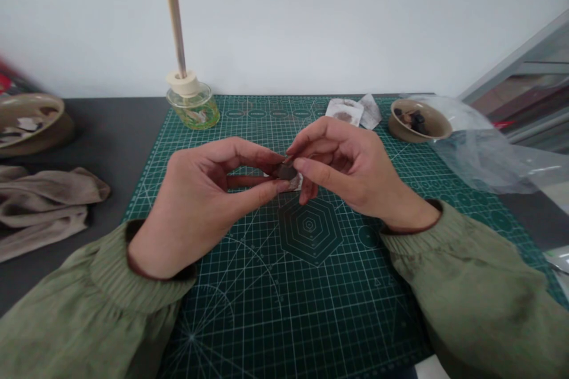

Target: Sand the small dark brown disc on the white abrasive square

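Note:
Above the middle of the mat, my left hand [208, 195] pinches a small dark grey, rounded piece [287, 173] between thumb and fingers. My right hand [347, 163] meets it from the right, its thumb and index fingertip closed at the piece's upper edge. Whether the right fingertips grip the same piece or a smaller bit of it is hidden. A small whitish paper or packet [297, 183] shows just behind and below the fingertips, mostly covered by them.
A green cutting mat [249, 308] covers the dark table. Behind stand a reed diffuser [194, 108] and white paper packets [344, 111]. A bowl of dark pieces [420, 121] and clear plastic [480, 157] are right; another bowl [57, 124] and brown cloth [53, 189] are left.

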Demonstrator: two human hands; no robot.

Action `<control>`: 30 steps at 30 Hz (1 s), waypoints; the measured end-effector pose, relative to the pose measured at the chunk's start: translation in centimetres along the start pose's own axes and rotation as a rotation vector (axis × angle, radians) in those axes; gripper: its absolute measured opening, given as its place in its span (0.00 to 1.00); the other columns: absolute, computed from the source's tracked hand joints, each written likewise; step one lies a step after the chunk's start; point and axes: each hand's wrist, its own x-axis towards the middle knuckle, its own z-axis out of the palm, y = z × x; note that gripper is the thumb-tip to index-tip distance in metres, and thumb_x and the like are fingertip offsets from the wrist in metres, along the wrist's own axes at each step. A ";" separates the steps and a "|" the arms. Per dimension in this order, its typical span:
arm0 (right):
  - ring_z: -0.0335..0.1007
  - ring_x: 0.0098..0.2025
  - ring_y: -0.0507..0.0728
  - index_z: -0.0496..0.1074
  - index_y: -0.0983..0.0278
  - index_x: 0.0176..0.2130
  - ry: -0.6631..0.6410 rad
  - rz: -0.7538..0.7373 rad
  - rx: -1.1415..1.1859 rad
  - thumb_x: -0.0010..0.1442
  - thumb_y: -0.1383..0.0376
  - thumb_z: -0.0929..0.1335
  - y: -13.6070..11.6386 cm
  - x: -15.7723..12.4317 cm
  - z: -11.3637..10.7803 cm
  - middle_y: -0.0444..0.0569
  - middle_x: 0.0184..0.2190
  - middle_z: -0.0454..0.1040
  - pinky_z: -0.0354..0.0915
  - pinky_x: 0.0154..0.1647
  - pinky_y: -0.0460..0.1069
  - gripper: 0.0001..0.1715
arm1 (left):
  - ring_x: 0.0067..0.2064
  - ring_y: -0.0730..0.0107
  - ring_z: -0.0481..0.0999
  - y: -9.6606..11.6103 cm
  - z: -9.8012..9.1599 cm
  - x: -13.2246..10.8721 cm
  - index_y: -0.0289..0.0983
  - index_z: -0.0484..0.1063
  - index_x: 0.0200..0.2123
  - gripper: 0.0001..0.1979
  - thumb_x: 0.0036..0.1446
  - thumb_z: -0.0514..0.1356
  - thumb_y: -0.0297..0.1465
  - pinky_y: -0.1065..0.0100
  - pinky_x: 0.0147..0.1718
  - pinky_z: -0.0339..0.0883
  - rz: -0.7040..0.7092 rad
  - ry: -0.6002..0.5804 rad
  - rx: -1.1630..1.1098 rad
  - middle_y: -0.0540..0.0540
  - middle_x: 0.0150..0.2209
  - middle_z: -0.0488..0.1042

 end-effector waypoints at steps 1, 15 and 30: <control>0.90 0.29 0.54 0.82 0.61 0.50 0.003 -0.002 0.009 0.70 0.61 0.91 0.0 0.0 0.0 0.41 0.35 0.90 0.85 0.30 0.46 0.22 | 0.46 0.65 0.98 0.1 0.0 0.0 0.45 0.96 0.41 0.10 0.59 0.86 0.27 0.76 0.53 0.94 -0.001 0.000 -0.003 0.54 0.42 0.96; 0.91 0.29 0.53 0.83 0.62 0.50 0.002 -0.018 0.024 0.64 0.67 0.92 0.0 0.1 -0.1 0.42 0.39 0.93 0.85 0.30 0.44 0.25 | 0.46 0.65 0.98 0.1 -0.1 0.2 0.46 0.96 0.42 0.10 0.59 0.86 0.28 0.76 0.51 0.94 0.006 0.000 0.023 0.54 0.42 0.96; 0.74 0.23 0.47 0.81 0.60 0.40 0.022 -0.028 -0.189 0.75 0.53 0.88 -1.0 -0.1 0.2 0.40 0.28 0.84 0.68 0.22 0.42 0.23 | 0.45 0.66 1.00 0.6 -0.1 0.0 0.47 0.94 0.41 0.15 0.58 0.85 0.21 0.75 0.52 0.94 -0.061 -0.041 -0.158 0.56 0.41 0.96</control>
